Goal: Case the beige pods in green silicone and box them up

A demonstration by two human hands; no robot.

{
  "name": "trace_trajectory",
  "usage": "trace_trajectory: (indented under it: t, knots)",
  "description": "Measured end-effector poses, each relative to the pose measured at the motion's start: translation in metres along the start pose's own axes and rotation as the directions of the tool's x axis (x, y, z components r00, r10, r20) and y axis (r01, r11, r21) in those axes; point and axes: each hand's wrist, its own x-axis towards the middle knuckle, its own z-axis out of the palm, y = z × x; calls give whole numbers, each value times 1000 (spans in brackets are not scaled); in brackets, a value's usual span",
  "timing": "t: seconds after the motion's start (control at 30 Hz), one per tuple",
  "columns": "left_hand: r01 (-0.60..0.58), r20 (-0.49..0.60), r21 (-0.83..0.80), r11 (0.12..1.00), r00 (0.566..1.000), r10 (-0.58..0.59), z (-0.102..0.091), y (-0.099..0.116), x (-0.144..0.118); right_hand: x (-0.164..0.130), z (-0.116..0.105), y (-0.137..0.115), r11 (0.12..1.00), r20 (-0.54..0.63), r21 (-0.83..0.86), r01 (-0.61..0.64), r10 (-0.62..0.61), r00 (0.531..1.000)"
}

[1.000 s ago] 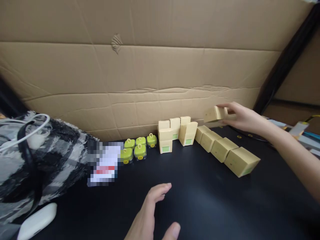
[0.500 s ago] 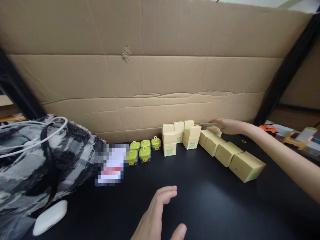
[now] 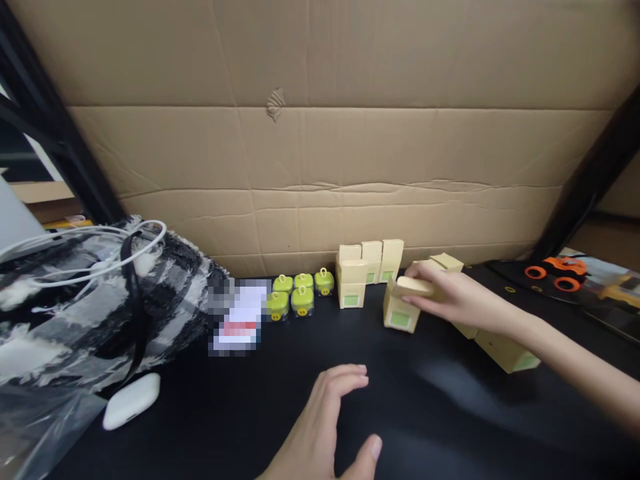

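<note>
My right hand (image 3: 445, 293) is closed on a small cream cardboard box (image 3: 401, 319) with a green label, fingers over its raised flap. Low in the middle, my left hand (image 3: 323, 427) holds nothing, its thumb and fingers apart. Left of the held box stands a group of similar boxes (image 3: 352, 293), upright with their flaps up. Under and behind my right forearm lies a row of closed cream boxes (image 3: 507, 352), partly hidden by the arm. Several lime-green lidded little cases (image 3: 303, 301) with ring loops sit further left.
A blurred-out paper (image 3: 243, 307) lies beside the green cases. At left are a shaggy black-and-white bag (image 3: 185, 293), a white cable (image 3: 160, 230) and a white oval case (image 3: 131, 401). An orange toy vehicle (image 3: 565, 268) stands at far right. A cardboard wall (image 3: 325, 147) closes off the back.
My right hand has come from behind the row of boxes toward the middle and taken hold of an upright box, which now stands nearer me. My left hand stays open. The view has turned slightly left.
</note>
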Motion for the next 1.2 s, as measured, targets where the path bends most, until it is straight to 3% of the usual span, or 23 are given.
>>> trace_trajectory:
  t: [0.13,0.2,0.27,0.33,0.5,0.57,0.63,0.73,0.83,0.93,1.07,1.13,1.2]
  knots:
    - [-107,-95,-33,994,990,103,4,-7,0,-29,-5,-51,980,72,133,150,-160,984]
    - [-215,-143,-49,975,968,206,4,-11,-1,-39,-5,-76,932,106,234,278,-309,945]
    - [-330,-134,-67,942,938,319,1,-14,-2,-46,-4,-95,877,123,307,369,-421,899]
    - [-361,-92,-112,926,931,352,-3,-14,-3,-50,-3,-105,853,110,335,400,-457,883]
    - [-263,-86,-163,951,964,252,-8,-6,-4,-53,4,-102,794,-69,489,362,-379,923]
    - [-211,-70,-133,968,977,204,-7,-2,-3,-53,6,-98,738,-68,615,276,-299,952]
    - [-149,-42,-146,978,989,145,-6,-2,-2,-53,6,-96,733,20,662,157,-227,974]
    - [-80,29,-207,975,996,88,-3,-8,-4,-54,7,-99,830,177,554,66,-195,965]
    - [-12,83,-256,967,996,35,2,-14,-7,-57,14,-104,905,183,419,74,-164,969]
    - [120,79,-350,929,992,-99,8,-13,-9,-63,25,-108,908,124,414,58,-119,985]
    - [248,88,-492,835,968,-235,10,-3,-7,-61,25,-104,857,148,516,-13,-74,986]
    - [307,138,-478,823,952,-275,7,2,-4,-48,17,-100,829,154,559,0,-104,983]
    - [381,192,-401,833,924,-330,3,6,-1,-22,11,-98,866,103,497,59,-127,986]
